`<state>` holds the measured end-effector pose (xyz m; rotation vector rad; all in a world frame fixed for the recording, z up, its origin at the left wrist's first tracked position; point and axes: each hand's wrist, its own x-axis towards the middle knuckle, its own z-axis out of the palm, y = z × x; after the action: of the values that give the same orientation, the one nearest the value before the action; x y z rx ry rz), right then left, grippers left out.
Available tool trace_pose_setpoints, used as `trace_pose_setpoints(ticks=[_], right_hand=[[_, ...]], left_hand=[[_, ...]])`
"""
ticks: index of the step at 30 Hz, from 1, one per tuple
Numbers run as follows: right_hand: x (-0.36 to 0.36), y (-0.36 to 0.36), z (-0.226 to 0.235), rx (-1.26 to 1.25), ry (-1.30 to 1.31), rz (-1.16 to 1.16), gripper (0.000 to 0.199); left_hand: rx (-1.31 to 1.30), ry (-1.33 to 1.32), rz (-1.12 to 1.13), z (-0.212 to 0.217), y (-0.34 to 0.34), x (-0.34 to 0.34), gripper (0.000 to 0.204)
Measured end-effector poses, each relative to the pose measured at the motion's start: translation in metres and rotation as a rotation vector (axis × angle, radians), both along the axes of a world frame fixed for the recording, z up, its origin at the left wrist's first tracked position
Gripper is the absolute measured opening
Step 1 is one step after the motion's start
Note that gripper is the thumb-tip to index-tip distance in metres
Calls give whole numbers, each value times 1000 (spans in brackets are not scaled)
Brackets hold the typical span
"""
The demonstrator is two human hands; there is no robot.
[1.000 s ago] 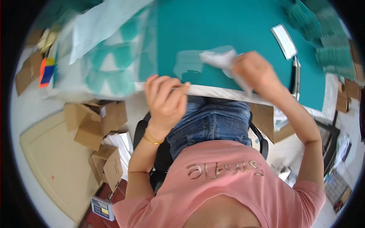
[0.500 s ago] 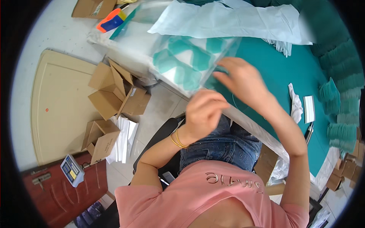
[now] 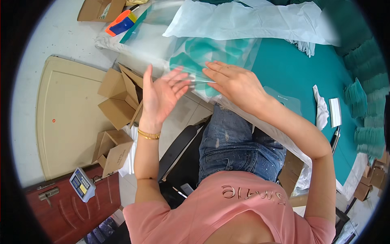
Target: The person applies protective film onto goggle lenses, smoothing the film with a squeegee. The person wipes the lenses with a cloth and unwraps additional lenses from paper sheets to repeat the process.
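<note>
My left hand (image 3: 162,93) is raised with its palm turned up and its fingers spread, slightly blurred, beside the near edge of a clear plastic bag (image 3: 195,55). Green shapes show on or through that bag, which lies on the table. My right hand (image 3: 239,83) reaches over the bag's near edge, with straight fingers above and the thumb below. A shiny fold of film runs from its fingertips toward my left fingers. By my right wrist, another flat clear bag (image 3: 290,97) with a small hole lies on the green tabletop (image 3: 280,67).
A white sheet (image 3: 248,20) covers the table's far side. To the right are a white cloth (image 3: 319,106), a white block (image 3: 335,112), a dark pen-like tool (image 3: 336,138) and stacked green pieces (image 3: 356,97). An orange-and-blue tape dispenser (image 3: 122,23) stands far left; open cardboard boxes (image 3: 118,107) sit below.
My left hand has moved left and opened from a loosely closed shape, palm now up. The right hand has shifted slightly left onto the bag's near edge.
</note>
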<state>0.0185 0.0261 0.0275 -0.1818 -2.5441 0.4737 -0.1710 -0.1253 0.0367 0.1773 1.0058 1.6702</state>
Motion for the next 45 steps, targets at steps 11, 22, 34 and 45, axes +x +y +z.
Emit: trace_pose_setpoints(ticks=[11,22,34,45], right_hand=[[-26,8,28,-195,87,-67,27],[3,105,24,-515,200,-422,27],[52,102,61,-627,531,-502,21],[123,16,40,540,461,38,16]], left_hand=[[93,515,-108,-3,32,5,17],[-244,1243,-10,-28,30,-4,36],[-500,2045,90,-9,31,3,47],[141,-334,-349,27,57,139,25]])
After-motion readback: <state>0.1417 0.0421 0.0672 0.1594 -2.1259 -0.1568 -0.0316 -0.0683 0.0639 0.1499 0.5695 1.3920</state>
